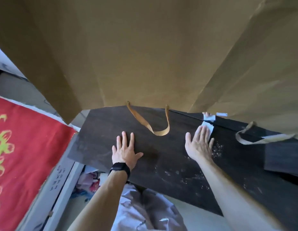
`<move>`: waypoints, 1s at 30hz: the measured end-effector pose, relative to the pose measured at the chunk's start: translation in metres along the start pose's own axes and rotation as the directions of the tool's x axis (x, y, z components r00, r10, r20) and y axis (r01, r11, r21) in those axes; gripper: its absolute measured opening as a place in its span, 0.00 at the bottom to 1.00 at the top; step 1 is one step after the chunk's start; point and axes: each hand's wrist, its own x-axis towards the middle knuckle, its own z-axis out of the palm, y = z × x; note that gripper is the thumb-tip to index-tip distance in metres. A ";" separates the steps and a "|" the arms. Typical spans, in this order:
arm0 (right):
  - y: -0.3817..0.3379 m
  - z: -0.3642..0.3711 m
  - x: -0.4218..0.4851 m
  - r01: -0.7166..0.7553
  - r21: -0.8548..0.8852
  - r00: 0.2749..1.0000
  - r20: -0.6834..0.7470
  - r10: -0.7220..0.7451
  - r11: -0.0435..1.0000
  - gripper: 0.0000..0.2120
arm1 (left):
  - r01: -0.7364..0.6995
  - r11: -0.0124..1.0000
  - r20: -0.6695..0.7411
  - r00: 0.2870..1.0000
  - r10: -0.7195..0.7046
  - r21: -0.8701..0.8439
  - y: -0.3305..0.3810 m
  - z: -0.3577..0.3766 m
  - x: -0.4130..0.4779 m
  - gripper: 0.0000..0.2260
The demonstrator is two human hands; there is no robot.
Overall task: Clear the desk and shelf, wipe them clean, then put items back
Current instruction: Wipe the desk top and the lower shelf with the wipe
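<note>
A dark wooden shelf top [161, 160] runs across the middle of the view, with pale dust and crumbs scattered on its right part. My left hand [124, 151] lies flat on it with fingers spread, a black watch on the wrist. My right hand [199, 144] is held edge-on with straight fingers, touching a white cloth or tissue [208, 125] at the fingertips. A large brown paper bag [145, 55] with ribbon handles [153, 125] stands on the back of the shelf and fills the upper view.
A second paper bag [255, 80] with a grey handle [261, 139] leans at the right. A red cloth with yellow-green embroidery [19, 147] lies at the left. Below the shelf's front edge are white boards and my light trousers [145, 210].
</note>
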 end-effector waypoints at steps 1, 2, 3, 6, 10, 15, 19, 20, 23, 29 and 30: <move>-0.017 0.005 -0.004 0.080 -0.018 0.997 -0.008 -0.080 0.997 0.35 | -0.011 1.000 -0.001 1.000 0.011 0.006 -0.001 0.002 -0.001 0.40; -0.035 0.012 -0.010 0.188 -0.031 0.982 -0.005 -0.189 0.982 0.34 | -0.025 1.000 0.000 1.000 0.025 0.010 -0.002 0.003 -0.001 0.39; -0.055 0.021 -0.019 0.300 -0.029 0.954 0.008 -0.300 0.953 0.34 | -0.040 0.999 -0.001 0.999 0.040 0.009 -0.005 0.005 -0.001 0.38; -0.096 0.053 -0.048 0.476 -0.021 0.879 0.014 -0.476 0.879 0.33 | -0.106 0.994 -0.026 0.994 0.107 0.014 -0.017 0.013 -0.007 0.35; -0.070 0.061 -0.061 0.432 -0.036 0.899 -0.070 -0.433 0.901 0.33 | -0.192 0.980 -0.004 0.981 0.193 0.047 -0.043 0.019 -0.017 0.33; 0.007 0.045 -0.058 0.099 0.005 0.985 -0.145 -0.097 0.995 0.35 | -0.223 0.973 0.004 0.975 0.223 0.063 -0.055 0.024 -0.026 0.32; -0.036 0.050 -0.068 0.118 0.083 0.987 -0.119 -0.107 0.990 0.35 | -0.271 0.956 0.038 0.963 0.268 0.109 -0.065 0.019 -0.032 0.31; -0.059 0.056 -0.079 0.210 0.081 0.973 -0.114 -0.200 0.974 0.35 | -0.280 0.952 0.041 0.960 0.277 0.126 -0.072 0.018 -0.035 0.31; -0.127 0.091 -0.129 0.445 0.077 0.895 -0.040 -0.444 0.892 0.33 | -0.272 0.950 0.042 0.962 0.268 0.157 -0.103 0.017 -0.043 0.31; -0.101 0.111 -0.180 0.357 0.016 0.934 0.003 -0.357 0.934 0.31 | -0.325 0.931 0.097 0.945 0.313 0.167 -0.132 0.016 -0.047 0.31; -0.079 0.108 -0.179 0.254 0.014 0.967 -0.012 -0.254 0.967 0.31 | -0.328 0.931 0.100 0.944 0.315 0.163 -0.132 0.016 -0.047 0.31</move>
